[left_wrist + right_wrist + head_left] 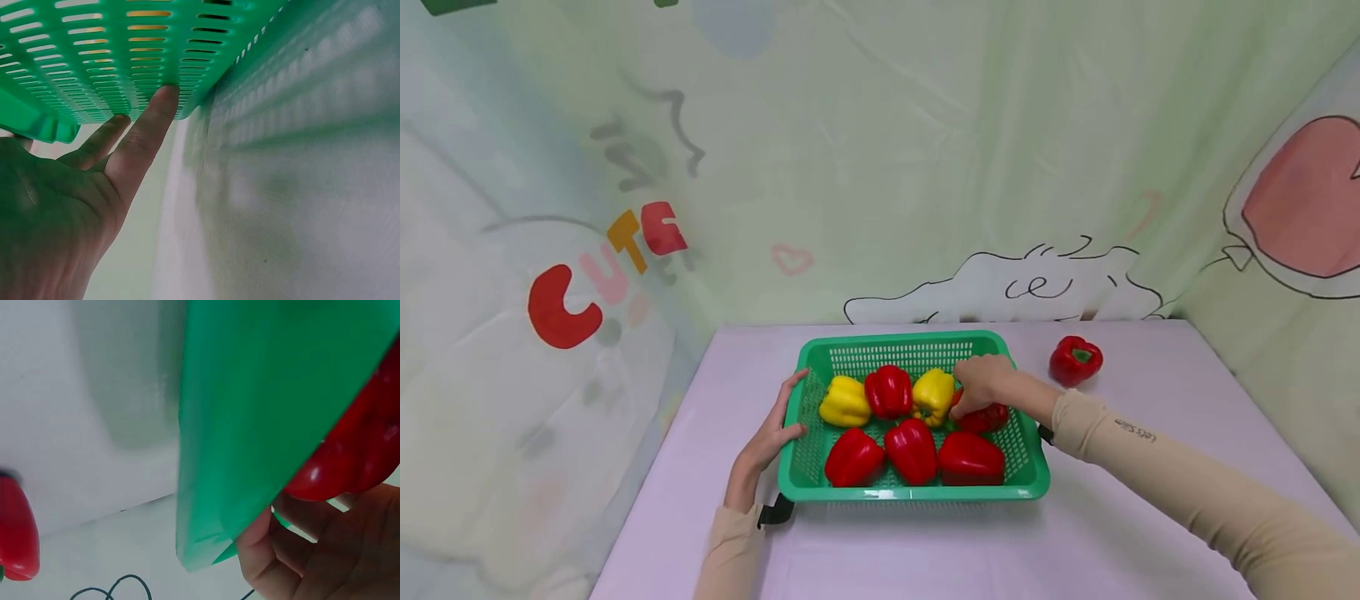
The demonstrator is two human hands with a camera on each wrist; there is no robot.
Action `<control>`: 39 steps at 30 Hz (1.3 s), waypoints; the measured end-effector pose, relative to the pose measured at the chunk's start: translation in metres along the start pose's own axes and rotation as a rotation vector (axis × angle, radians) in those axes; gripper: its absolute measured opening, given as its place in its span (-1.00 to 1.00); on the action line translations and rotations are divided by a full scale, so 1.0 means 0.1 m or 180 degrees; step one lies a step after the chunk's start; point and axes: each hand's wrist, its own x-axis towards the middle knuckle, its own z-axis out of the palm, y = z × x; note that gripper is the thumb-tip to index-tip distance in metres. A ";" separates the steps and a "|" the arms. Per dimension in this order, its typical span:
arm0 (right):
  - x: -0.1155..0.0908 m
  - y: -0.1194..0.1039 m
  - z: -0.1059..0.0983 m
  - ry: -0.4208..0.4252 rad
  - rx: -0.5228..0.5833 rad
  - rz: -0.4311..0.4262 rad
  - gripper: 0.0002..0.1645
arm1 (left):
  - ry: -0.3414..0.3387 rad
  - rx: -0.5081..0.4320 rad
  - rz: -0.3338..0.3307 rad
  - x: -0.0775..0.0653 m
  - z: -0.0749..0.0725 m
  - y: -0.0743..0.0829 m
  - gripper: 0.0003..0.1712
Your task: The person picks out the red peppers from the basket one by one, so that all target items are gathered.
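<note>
A green plastic basket (913, 493) with slotted walls holds red and yellow bell peppers. My left hand (769, 433) grips its left rim, with fingers (140, 140) pressed against the slotted outer wall in the left wrist view. At the right end of the basket, my right hand (985, 382) reaches over the rim and holds a red bell pepper (985, 418). That red pepper (350, 456) shows past the green wall in the right wrist view, right at the fingers; part of it is hidden. Beside it lies a yellow pepper (933, 396).
Another red bell pepper (1076, 361) sits on the pale lilac table (1150, 433), right of the basket. A second yellow pepper (846, 402) and several red ones, such as a front one (912, 450), lie in the basket. A printed curtain (880, 167) hangs behind the table.
</note>
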 end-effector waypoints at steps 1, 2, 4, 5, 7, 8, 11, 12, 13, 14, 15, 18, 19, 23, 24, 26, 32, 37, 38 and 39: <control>-0.01 0.00 0.00 0.0030 0.0026 -0.0023 -0.50 | 0.0002 0.0002 -0.0003 -0.01 0.00 0.00 0.03; -0.02 0.01 -0.01 0.0068 0.0056 -0.0047 -0.49 | 0.0020 0.0016 0.0001 -0.01 0.00 0.00 0.04; -0.04 0.02 -0.02 0.0139 0.0133 -0.0092 -0.49 | 0.0037 0.0028 0.0007 -0.01 0.00 -0.01 0.05; -0.05 0.03 -0.03 0.0177 0.0172 -0.0103 -0.47 | 0.0035 0.0032 0.0013 -0.01 0.00 -0.01 0.05; -0.09 0.04 -0.06 0.0248 0.0271 -0.0103 -0.40 | 0.0011 0.0016 0.0037 0.00 0.00 -0.03 0.05; -0.11 0.06 -0.08 0.0277 0.0327 -0.0106 -0.36 | 0.0006 0.0013 0.0045 0.01 0.00 -0.04 0.05; -0.18 0.10 -0.13 0.0323 0.0531 -0.0116 -0.22 | -0.0047 -0.0017 0.0056 0.01 0.03 -0.06 0.05; -0.19 0.12 -0.14 0.0322 0.0626 -0.0140 -0.20 | -0.0049 -0.0021 0.0054 0.00 0.04 -0.06 0.04; -0.21 0.14 -0.16 0.0325 0.0730 -0.0180 -0.19 | -0.0043 -0.0021 0.0046 0.00 0.04 -0.06 0.04; -0.22 0.16 -0.17 0.0324 0.0835 -0.0219 -0.21 | -0.0036 -0.0025 0.0045 0.00 0.05 -0.06 0.04; -0.23 0.18 -0.17 0.0331 0.0930 -0.0259 -0.22 | -0.0039 -0.0032 0.0046 -0.01 0.05 -0.06 0.04; -0.26 0.26 -0.18 0.0372 0.1187 -0.0419 -0.35 | -0.0037 -0.0026 0.0054 -0.02 0.04 -0.06 0.04; -0.28 0.29 -0.19 0.0415 0.1245 -0.0460 -0.35 | -0.0040 -0.0032 0.0060 -0.03 0.04 -0.06 0.04; -0.35 0.38 -0.20 0.0582 0.1443 -0.0474 -0.32 | -0.0040 -0.0038 0.0084 -0.05 0.04 -0.07 0.04; -0.37 0.39 -0.20 0.0622 0.1486 -0.0426 -0.26 | -0.0045 -0.0033 0.0087 -0.06 0.04 -0.07 0.04; -0.42 0.43 -0.21 0.0653 0.1590 -0.0287 -0.18 | -0.0056 -0.0019 0.0087 -0.06 0.03 -0.08 0.03; -0.55 0.54 -0.27 0.0920 0.1851 -0.0120 -0.15 | -0.0006 -0.0005 0.0109 -0.05 0.02 -0.07 0.03; -0.67 0.68 -0.35 0.1265 0.1874 -0.0102 -0.12 | -0.0011 -0.0013 0.0136 -0.03 0.00 -0.06 0.02; -0.69 0.72 -0.35 0.1305 0.1877 -0.0070 -0.11 | -0.0020 -0.0011 0.0135 -0.03 0.00 -0.06 0.02; -0.72 0.75 -0.36 0.1338 0.1888 -0.0035 -0.10 | -0.0024 -0.0021 0.0129 -0.03 0.00 -0.06 0.02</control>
